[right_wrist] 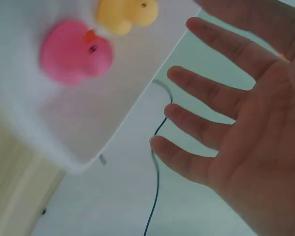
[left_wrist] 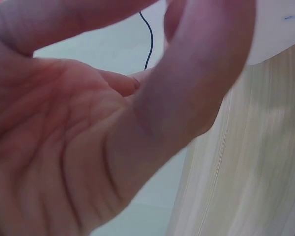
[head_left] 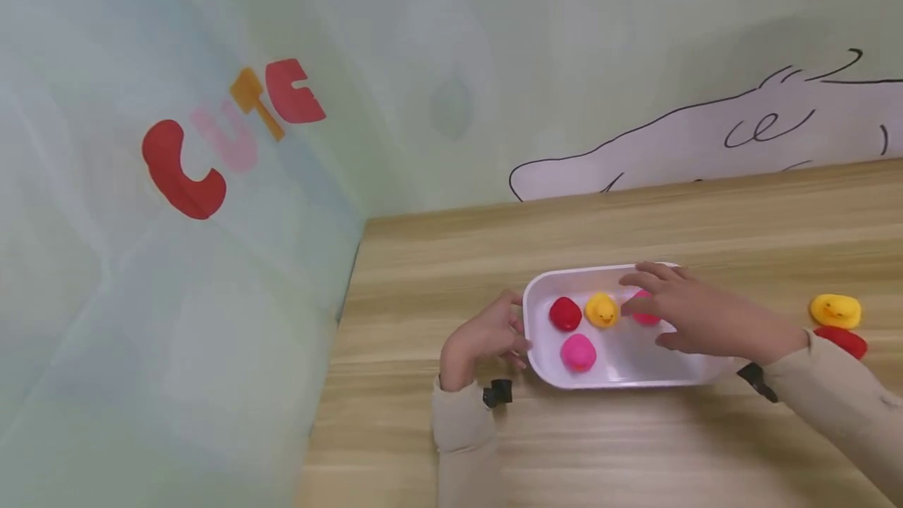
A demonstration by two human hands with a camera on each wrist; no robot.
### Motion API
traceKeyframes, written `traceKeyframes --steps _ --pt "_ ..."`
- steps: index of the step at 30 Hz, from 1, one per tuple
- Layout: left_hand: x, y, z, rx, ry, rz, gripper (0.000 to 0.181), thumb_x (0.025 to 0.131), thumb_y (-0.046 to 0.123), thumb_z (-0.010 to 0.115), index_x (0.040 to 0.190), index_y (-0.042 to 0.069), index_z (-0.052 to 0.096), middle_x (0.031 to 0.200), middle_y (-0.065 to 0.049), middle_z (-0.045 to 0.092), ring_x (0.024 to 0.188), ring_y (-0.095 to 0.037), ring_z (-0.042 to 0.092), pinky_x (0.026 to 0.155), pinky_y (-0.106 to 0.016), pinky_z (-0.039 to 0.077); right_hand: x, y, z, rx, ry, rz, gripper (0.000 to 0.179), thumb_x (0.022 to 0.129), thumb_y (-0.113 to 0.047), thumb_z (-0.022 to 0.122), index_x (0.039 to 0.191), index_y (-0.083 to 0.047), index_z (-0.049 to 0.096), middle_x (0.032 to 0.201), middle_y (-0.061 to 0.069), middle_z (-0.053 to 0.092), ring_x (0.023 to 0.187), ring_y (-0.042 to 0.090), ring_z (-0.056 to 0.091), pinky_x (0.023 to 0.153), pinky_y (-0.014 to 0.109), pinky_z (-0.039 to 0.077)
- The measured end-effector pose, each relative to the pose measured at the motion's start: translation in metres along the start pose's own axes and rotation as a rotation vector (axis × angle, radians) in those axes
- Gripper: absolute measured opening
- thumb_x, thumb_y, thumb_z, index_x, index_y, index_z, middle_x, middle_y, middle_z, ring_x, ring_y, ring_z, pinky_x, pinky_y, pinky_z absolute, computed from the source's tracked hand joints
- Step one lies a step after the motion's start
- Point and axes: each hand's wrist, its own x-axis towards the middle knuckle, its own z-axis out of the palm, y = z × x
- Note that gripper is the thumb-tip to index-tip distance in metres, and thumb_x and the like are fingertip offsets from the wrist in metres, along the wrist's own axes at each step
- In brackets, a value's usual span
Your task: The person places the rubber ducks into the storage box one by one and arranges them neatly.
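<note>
Head: a pink duck [head_left: 645, 320] lay in the tray [head_left: 621, 381] beneath my right hand [head_left: 694, 312], fingers spread; the yellow duck [head_left: 602, 310] nearby could hamper a sideways grip. My left hand [head_left: 485, 335] touched the tray's end.

Left wrist: thumb and fingers stood apart, bent.

Right wrist: duck looked light, soft — body pinch advised.

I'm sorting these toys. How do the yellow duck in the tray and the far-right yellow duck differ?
Place: the tray's yellow duck sits inside the white tray; the far-right yellow duck is outside it, on the table.
Outline: in the head view, the tray's yellow duck looks rounder; the far-right yellow duck looks longer.
Shared: both are yellow, with faces showing.
</note>
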Motion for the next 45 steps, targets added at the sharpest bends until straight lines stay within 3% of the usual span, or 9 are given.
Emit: traceKeyframes --steps 6,12,15,18,22,28,39,45 --pt "0.003 -0.003 0.002 0.030 0.002 0.004 0.063 0.083 -0.019 0.062 0.138 -0.009 0.034 0.085 -0.016 0.057 0.054 -0.023 0.059 0.061 -0.044 0.065 -0.043 0.025 0.003 0.064 0.044 0.111 0.049 0.071 -0.009 0.090 0.117 -0.013 0.072 0.133 0.019 0.059 0.122 0.045 0.051 0.092 0.064 0.054" --pt "0.003 -0.005 0.003 0.036 0.010 0.012 0.062 0.083 -0.017 0.062 0.137 -0.008 0.035 0.085 -0.013 0.055 0.054 -0.022 0.057 0.056 -0.037 0.063 -0.094 0.060 0.012 -0.024 0.287 0.083 0.049 0.060 -0.006 0.093 0.103 -0.012 0.072 0.114 0.015 0.065 0.102 0.039 0.062 0.077 0.060 0.057" --pt "0.002 -0.006 0.001 0.050 0.020 0.029 0.061 0.083 -0.015 0.063 0.137 -0.009 0.035 0.084 -0.013 0.056 0.055 -0.023 0.059 0.057 -0.036 0.063 -0.119 0.075 0.017 -0.072 0.344 0.127 0.047 0.055 -0.004 0.093 0.097 -0.011 0.073 0.104 0.013 0.065 0.093 0.036 0.062 0.070 0.057 0.057" --pt "0.002 -0.008 -0.001 0.070 0.018 0.053 0.061 0.082 -0.014 0.064 0.136 -0.010 0.036 0.081 -0.012 0.057 0.057 -0.025 0.061 0.059 -0.035 0.063 -0.143 0.084 0.022 -0.090 0.323 0.237 0.043 0.053 -0.001 0.093 0.091 -0.007 0.074 0.095 0.013 0.063 0.086 0.036 0.059 0.067 0.057 0.057" --pt "0.000 -0.010 -0.003 0.086 0.012 0.067 0.060 0.083 -0.013 0.064 0.135 -0.011 0.036 0.079 -0.013 0.058 0.059 -0.028 0.063 0.061 -0.035 0.063 -0.165 0.088 0.028 -0.071 0.232 0.406 0.038 0.059 -0.001 0.091 0.092 -0.002 0.073 0.094 0.020 0.062 0.085 0.044 0.056 0.068 0.063 0.055" --pt "0.005 -0.011 -0.005 0.072 0.009 0.079 0.060 0.081 -0.014 0.064 0.135 -0.012 0.036 0.083 -0.014 0.057 0.060 -0.024 0.061 0.063 -0.036 0.063 -0.176 0.090 0.030 0.003 0.150 0.550 0.040 0.072 -0.004 0.087 0.107 0.006 0.070 0.106 0.033 0.059 0.095 0.053 0.052 0.075 0.070 0.052" --pt "0.005 -0.010 -0.004 0.072 -0.001 0.086 0.061 0.081 -0.014 0.065 0.134 -0.012 0.037 0.083 -0.013 0.057 0.061 -0.021 0.062 0.062 -0.035 0.063 -0.172 0.106 0.035 -0.045 0.215 0.456 0.028 0.066 0.003 0.088 0.090 0.003 0.073 0.090 0.020 0.060 0.081 0.039 0.054 0.067 0.056 0.054" --pt "0.004 -0.009 -0.004 0.074 -0.003 0.074 0.061 0.083 -0.012 0.064 0.137 -0.010 0.037 0.081 -0.012 0.058 0.060 -0.024 0.062 0.061 -0.034 0.063 -0.170 0.112 0.038 -0.059 0.218 0.434 0.026 0.065 0.002 0.088 0.087 0.003 0.074 0.088 0.018 0.060 0.080 0.038 0.055 0.068 0.056 0.053"
